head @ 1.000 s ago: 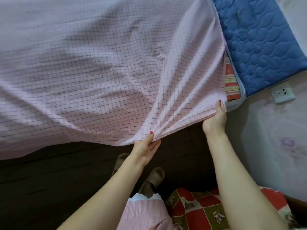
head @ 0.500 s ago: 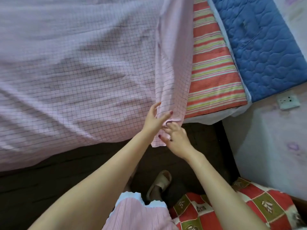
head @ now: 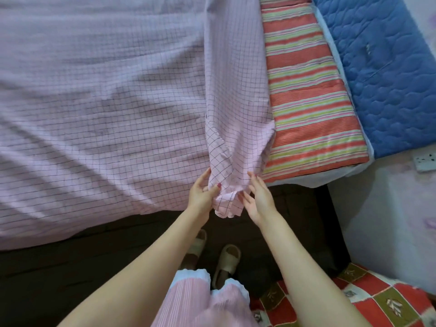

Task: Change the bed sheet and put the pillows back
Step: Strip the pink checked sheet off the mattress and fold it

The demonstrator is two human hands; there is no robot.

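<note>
Your left hand (head: 202, 193) is pinching the bunched corner of the pink checked sheet (head: 106, 114) right at the bed's near edge, thumb on top of the fabric. Your right hand (head: 259, 199) is just beside it with fingers straight, only touching the bunch. The sheet's right edge is folded back in a long strip, so the striped mattress cover (head: 311, 102) shows, with the blue quilted pad (head: 389, 67) past it. Dark floor (head: 70, 267) between you and the bed gives room. Compared to a second ago, the sheet's been pulled left off that corner, and your hands have come together.
</note>
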